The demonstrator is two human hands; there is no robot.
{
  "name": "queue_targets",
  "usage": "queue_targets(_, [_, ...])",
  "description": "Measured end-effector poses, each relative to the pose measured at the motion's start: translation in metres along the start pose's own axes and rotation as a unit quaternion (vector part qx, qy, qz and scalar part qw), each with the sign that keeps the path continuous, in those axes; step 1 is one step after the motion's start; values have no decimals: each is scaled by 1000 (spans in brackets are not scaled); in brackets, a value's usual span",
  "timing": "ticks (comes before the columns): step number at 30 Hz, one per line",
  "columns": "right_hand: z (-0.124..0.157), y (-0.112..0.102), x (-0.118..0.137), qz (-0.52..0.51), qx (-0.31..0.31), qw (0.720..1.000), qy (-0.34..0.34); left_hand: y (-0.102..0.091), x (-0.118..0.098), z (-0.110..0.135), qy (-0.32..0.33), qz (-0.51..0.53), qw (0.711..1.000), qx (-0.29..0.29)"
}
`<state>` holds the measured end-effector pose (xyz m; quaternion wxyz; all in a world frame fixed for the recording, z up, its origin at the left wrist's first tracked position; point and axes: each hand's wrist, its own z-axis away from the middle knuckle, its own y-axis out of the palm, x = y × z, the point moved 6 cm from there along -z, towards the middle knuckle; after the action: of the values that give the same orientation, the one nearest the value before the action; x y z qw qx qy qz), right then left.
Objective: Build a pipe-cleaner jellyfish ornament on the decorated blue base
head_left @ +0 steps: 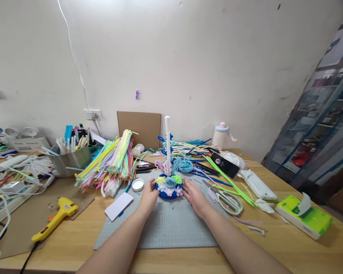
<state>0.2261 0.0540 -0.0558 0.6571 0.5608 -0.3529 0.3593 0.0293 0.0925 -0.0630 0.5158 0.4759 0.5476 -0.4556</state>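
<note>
Pipe-cleaner ornament (170,193) on the grey cutting mat (160,228), near its far edge. Round dark-blue base, trimmed with small white and pink flowers, yellow and lime-green tufts, and a blue-green oval at the front. Pale pink wavy pieces rise from the base; a thick white stem (168,140) stands upright above them.

Left hand (150,191) at the ornament's left side, fingers curled toward the base edge; cannot tell how firmly it pinches, if at all. Right hand (192,193) at the opposite side, loosely spread, fingertips against the base edge, not closed round it.

Close by: turquoise curly piece (185,164) behind and to the right. Round white-topped container (137,185) and white card (119,206) left of the left hand. Scissors (228,201) with pale handles right of the right hand; lime-green pipe cleaners (234,182) beyond them.

Farther out, left: thick pastel pipe-cleaner bundle (114,163), metal container (71,163) of sticks, yellow glue gun (55,219). Right: smartphone (225,165), screen lit; green tissue pack (303,217), one tissue pulled up. Back: brown cardboard sheet (138,129) leaning on the wall; pale bottle (220,136). All on a wooden table (288,251).
</note>
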Motion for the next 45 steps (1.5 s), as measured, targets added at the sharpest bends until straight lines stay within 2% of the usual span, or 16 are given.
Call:
queue_targets(4, [-6,-11,-3,7,-39,999,-6,-9,-11,-1,39,-54,998,-22])
queue_targets(9, [-17,-35,10,25,-108,992,-54,-52,-53,-5,126,-157,976,-79])
queue_targets(13, [-24,-53,17,40,-128,990,-45,-74,-65,3,158,-266,950,-43])
queue_targets(15, [-27,-59,19,53,-138,988,-46,-73,-61,12,165,-304,938,-24])
queue_targets(17, [-28,-63,22,69,-147,985,-60,-64,-59,21,178,-343,922,5])
queue_targets(21, [-26,-59,28,98,-140,980,-98,-36,-59,37,215,-463,853,108])
queue_targets(23, [-25,-55,30,106,-130,979,-115,-31,-60,41,217,-499,831,116])
queue_targets(25, [-23,-52,31,109,-125,978,-127,-32,-61,41,212,-511,827,98])
queue_targets(28, [-24,-54,34,112,-131,975,-141,-35,-59,39,207,-512,830,81])
queue_targets(30, [-25,-59,36,114,-144,972,-149,-40,-61,36,208,-509,834,47])
queue_targets(34, [-26,-68,41,111,-178,962,-172,-61,-76,33,230,-449,857,-106])
queue_targets(35, [-26,-68,42,108,-185,960,-178,-66,-78,32,232,-422,867,-128])
queue_targets(40, [-21,-67,44,88,-200,961,-171,-77,-71,26,163,-234,951,-121])
queue_targets(45, [-16,-84,64,58,-238,953,-178,-72,-63,28,111,-167,974,-109])
